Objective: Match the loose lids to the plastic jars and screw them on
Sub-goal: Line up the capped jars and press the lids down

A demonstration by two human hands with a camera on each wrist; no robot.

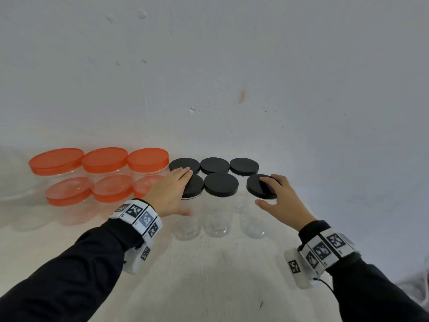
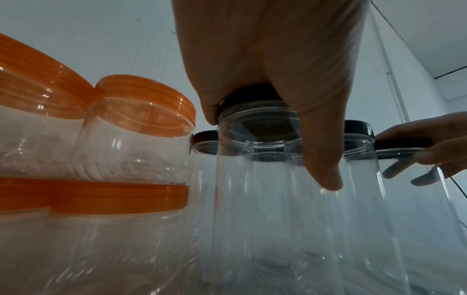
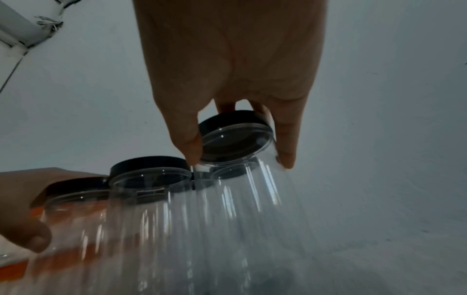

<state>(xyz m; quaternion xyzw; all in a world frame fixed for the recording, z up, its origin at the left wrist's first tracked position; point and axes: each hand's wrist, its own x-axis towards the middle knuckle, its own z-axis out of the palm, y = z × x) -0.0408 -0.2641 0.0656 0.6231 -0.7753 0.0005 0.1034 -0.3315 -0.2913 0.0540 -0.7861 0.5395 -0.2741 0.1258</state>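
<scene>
As left hand (image 1: 170, 194), right hand (image 1: 282, 198) grip black lids (image 1: 256, 185), jars (image 1: 251, 224) stand upright.

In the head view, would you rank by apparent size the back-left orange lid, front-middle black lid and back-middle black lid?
Back-left orange lid, largest.
Front-middle black lid and back-middle black lid: unranked, nearness differs.

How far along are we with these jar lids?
Done: six orange lids and six black lids sit on jars; no loose lid shows. In hand: left hand grips the front-left lid, right hand the front-right lid, which looks tilted. Left: probably tightening those two; tightness of the rest is unclear.
</scene>
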